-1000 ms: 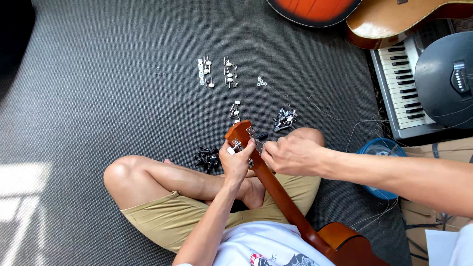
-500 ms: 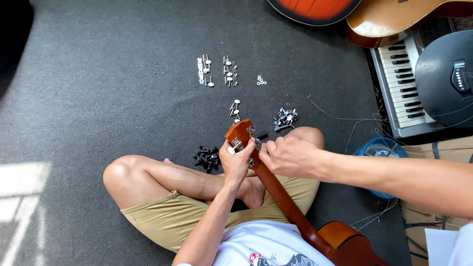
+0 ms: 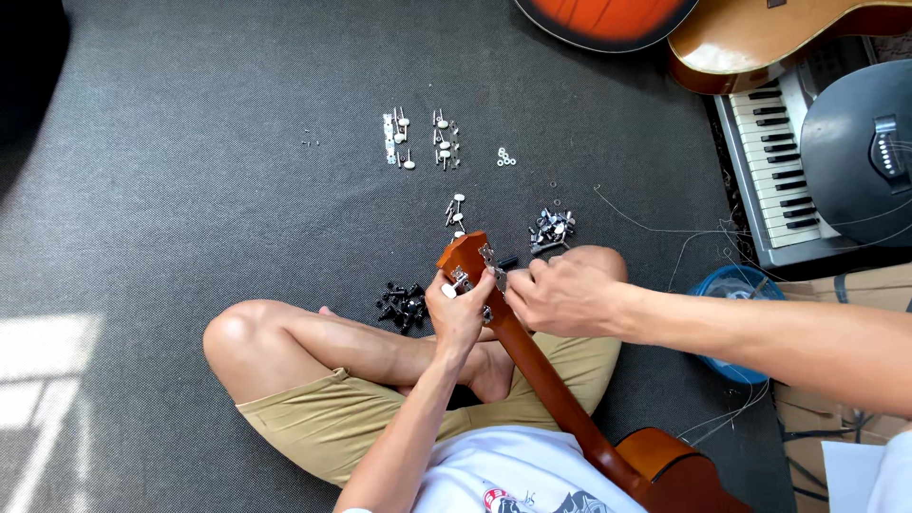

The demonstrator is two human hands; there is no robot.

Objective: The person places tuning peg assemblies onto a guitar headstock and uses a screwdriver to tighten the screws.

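I sit cross-legged on grey carpet with a brown guitar across my lap, its neck (image 3: 546,375) running up to the headstock (image 3: 467,256). My left hand (image 3: 459,312) grips the left side of the headstock by a silver tuning peg (image 3: 459,281). On the right side, the fingertips of my right hand (image 3: 560,293) pinch a small tuner part (image 3: 494,275). Loose silver tuning pegs (image 3: 418,141) lie in rows further out on the carpet. One more peg (image 3: 455,211) lies just beyond the headstock.
A pile of black parts (image 3: 403,302) sits by my left knee and a silver pile (image 3: 552,230) by my right. Small washers (image 3: 505,158) lie beside the pegs. Two guitar bodies (image 3: 608,14), a keyboard (image 3: 774,161), a dark round case (image 3: 855,152), loose strings and a blue container (image 3: 731,290) crowd the right.
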